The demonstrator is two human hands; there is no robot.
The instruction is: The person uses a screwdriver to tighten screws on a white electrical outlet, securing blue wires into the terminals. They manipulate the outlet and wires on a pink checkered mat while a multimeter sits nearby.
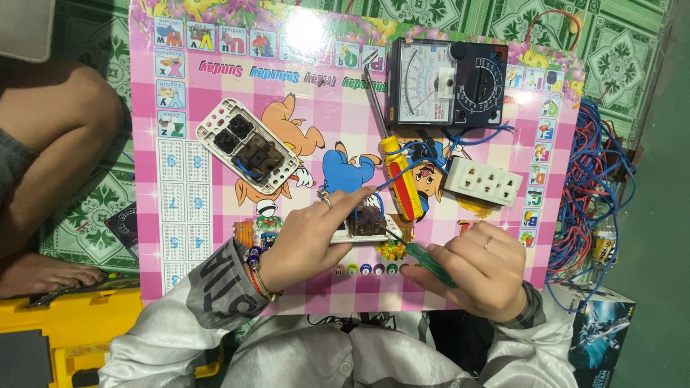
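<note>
Head view, looking down on a pink picture board (215, 237) that is serving as the work surface over a green patterned mat (618, 43). The left hand (309, 241) is resting on the board with fingers curled down onto a small switch module (365, 223), pinning it by its upper left edge; a ring is showing on one finger and beaded bracelets are sitting at the wrist. The module is lying near the lower middle of the board, brown inner parts facing up, with thin blue wire running up from it. The right hand (478, 269) is closed around a green-handled screwdriver (424, 260), fingers wrapped tight on the handle, and the dark tip is pointing left and up, touching the module's right edge. Just above the module a yellow-and-red screwdriver (397, 176) is lying flat, its shaft pointing toward the top of the board. An analog multimeter (447, 82) is sitting at the upper right of the board with dark leads trailing from its lower edge. Below it and to the right, a white multi-socket outlet (483, 181) is lying face up. At the upper left of the centre, a white wall plate with dark inserts (248, 146) is lying tilted, back side up. A tangle of blue and red wire (589, 187) is piled off the board's right edge. A yellow case (72, 323) is showing at lower left, and another person's bare knee (57, 122) is showing at the left edge.
</note>
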